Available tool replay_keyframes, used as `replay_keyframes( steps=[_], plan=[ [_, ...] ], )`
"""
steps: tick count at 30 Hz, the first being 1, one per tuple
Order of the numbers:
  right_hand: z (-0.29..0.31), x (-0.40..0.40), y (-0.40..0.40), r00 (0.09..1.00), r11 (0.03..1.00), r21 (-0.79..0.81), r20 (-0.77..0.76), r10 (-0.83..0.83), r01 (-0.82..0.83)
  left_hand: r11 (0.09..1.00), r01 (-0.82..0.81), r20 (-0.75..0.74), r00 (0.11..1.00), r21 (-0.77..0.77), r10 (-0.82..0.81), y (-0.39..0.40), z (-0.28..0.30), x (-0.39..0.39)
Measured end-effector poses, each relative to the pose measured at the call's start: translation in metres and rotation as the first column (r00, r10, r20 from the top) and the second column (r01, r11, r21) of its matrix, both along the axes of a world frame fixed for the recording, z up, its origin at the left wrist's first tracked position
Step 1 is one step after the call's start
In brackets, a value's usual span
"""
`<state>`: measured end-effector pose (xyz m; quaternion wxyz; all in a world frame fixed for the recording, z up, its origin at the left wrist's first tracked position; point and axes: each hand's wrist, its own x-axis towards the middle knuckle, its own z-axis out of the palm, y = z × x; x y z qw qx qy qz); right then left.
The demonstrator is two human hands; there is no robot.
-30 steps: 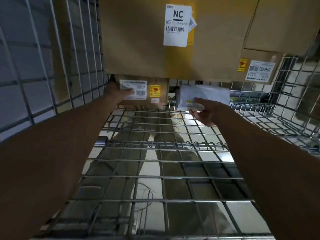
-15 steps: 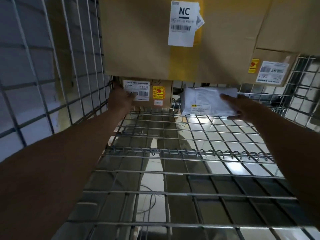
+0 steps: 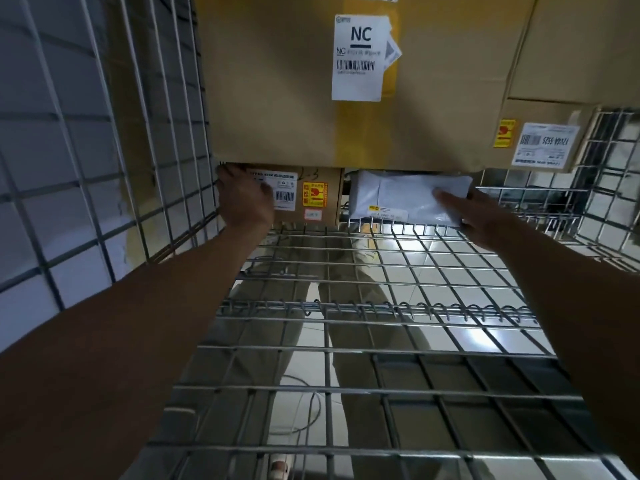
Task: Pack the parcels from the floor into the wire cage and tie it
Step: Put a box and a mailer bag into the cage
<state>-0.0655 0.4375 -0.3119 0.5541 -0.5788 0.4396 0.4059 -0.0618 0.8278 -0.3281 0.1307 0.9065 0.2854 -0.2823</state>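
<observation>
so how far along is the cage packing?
Done: big NC-labelled box and other cartons stacked in the wire cage. In hand: right hand presses the white mailer under it; left hand rests on the small box. Left: tying; floor parcels unseen.

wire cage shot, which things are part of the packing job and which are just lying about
Job:
white poly mailer, pushed by right hand
small carton, touched by left hand
big NC-labelled carton
wire cage

Lying about:
cable on the floor below
</observation>
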Motion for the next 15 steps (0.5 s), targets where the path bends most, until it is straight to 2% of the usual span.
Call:
replay_keyframes(
  steps=[2,3,5,6,7,9,12,13,15],
  plan=[
    [-0.014,-0.004,0.014,0.998,0.999,-0.023,0.025,0.049,-0.048,0.996,-0.011,0.008,1.0,0.087,0.011,-0.014,0.008,-0.008],
    [-0.018,-0.005,0.023,0.989,0.99,-0.043,0.043,0.139,-0.137,0.993,-0.039,-0.032,0.999,0.108,0.043,-0.018,0.01,-0.013],
    [-0.029,-0.01,0.038,0.945,0.942,-0.106,0.041,0.324,-0.319,0.988,-0.128,-0.15,0.979,0.09,0.14,-0.026,0.018,-0.022],
    [-0.031,-0.009,0.046,0.933,0.927,-0.121,0.023,0.36,-0.355,0.987,-0.156,-0.218,0.963,0.035,0.159,-0.029,0.018,-0.027],
    [-0.034,-0.008,0.05,0.912,0.899,-0.162,-0.016,0.409,-0.406,0.988,-0.154,-0.308,0.942,-0.031,0.137,-0.035,0.023,-0.029],
    [-0.03,-0.001,0.058,0.852,0.825,-0.215,-0.099,0.514,-0.522,0.976,-0.08,-0.442,0.897,-0.2,-0.017,-0.044,0.034,-0.03],
    [0.012,0.008,0.073,0.833,0.761,-0.34,-0.189,0.52,-0.553,0.945,0.012,-0.415,0.896,-0.327,-0.155,-0.055,0.064,-0.024],
    [0.032,0.01,0.078,0.815,0.711,-0.409,-0.183,0.55,-0.572,0.944,0.039,-0.399,0.9,-0.326,-0.175,-0.06,0.078,-0.021],
    [0.062,0.009,0.082,0.801,0.671,-0.482,-0.12,0.587,-0.564,0.939,0.111,-0.357,0.905,-0.325,-0.231,-0.073,0.108,-0.015]
  ],
)
